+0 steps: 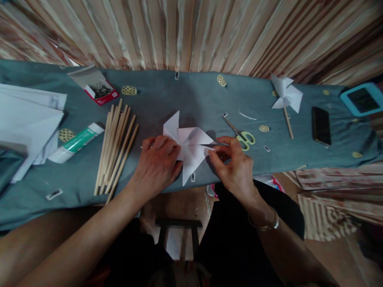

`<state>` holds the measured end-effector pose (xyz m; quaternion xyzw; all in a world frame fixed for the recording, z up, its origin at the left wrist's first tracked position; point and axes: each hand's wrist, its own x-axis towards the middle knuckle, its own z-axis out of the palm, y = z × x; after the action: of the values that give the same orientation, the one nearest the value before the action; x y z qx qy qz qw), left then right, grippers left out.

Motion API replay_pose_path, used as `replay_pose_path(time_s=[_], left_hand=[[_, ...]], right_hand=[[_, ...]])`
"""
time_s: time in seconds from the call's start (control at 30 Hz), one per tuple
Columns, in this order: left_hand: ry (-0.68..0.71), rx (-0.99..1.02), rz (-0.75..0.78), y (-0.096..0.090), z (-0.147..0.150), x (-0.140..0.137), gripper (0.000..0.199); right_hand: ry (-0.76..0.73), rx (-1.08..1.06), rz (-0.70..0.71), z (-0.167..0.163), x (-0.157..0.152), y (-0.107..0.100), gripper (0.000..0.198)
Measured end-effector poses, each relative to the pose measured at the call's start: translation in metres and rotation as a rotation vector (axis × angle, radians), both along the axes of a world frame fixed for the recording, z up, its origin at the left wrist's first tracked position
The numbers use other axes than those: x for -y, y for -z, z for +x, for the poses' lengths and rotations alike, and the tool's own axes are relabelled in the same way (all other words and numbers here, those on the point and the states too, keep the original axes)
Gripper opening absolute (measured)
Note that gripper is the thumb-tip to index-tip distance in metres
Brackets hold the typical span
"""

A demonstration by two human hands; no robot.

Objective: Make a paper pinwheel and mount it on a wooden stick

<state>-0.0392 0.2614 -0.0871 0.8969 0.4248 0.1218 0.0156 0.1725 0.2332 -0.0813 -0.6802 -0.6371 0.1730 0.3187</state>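
A white paper pinwheel (191, 137) lies on the teal cloth in front of me, its pointed blades folded in toward the middle. My left hand (158, 161) rests over its left side, fingers bent and pressing on the paper; one blade is partly hidden beneath it. At the right side, my right hand (231, 159) pinches the tip of a blade between thumb and fingers. Just beyond that hand lie scissors (243, 137) with pale green handles, blades pointing up and left.
Wooden sticks (115, 147), a glue tube (77, 141), an opened red box (98, 89) and white paper sheets (26, 119) lie to the left. Rightward are a pinwheel on a stick (287, 95), a black phone (321, 125) and a blue-framed device (362, 99). A striped curtain (191, 36) hangs behind.
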Motion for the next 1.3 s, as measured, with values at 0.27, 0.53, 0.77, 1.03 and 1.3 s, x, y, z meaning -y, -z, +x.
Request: replay_pose_path(time_s=[0.27, 0.53, 0.77, 1.03, 1.3], left_hand=[[-0.003, -0.018, 0.005, 0.0, 0.0, 0.0, 0.021], [-0.002, -0.005, -0.007, 0.0, 0.0, -0.001, 0.021], [-0.001, 0.007, -0.006, -0.001, 0.0, 0.0, 0.022], [-0.006, 0.02, -0.028, 0.0, -0.001, 0.001, 0.02], [-0.014, 0.019, -0.048, -0.001, 0.0, 0.001, 0.023]], right_hand=[[-0.34, 0.139, 0.081, 0.002, -0.005, -0.005, 0.023], [-0.39, 0.005, -0.064, 0.012, -0.022, -0.007, 0.031], [-0.464, -0.07, -0.103, 0.017, -0.031, 0.0, 0.03], [-0.58, 0.077, -0.117, 0.011, -0.037, -0.004, 0.023], [-0.58, 0.119, -0.166, 0.007, -0.039, -0.008, 0.024]])
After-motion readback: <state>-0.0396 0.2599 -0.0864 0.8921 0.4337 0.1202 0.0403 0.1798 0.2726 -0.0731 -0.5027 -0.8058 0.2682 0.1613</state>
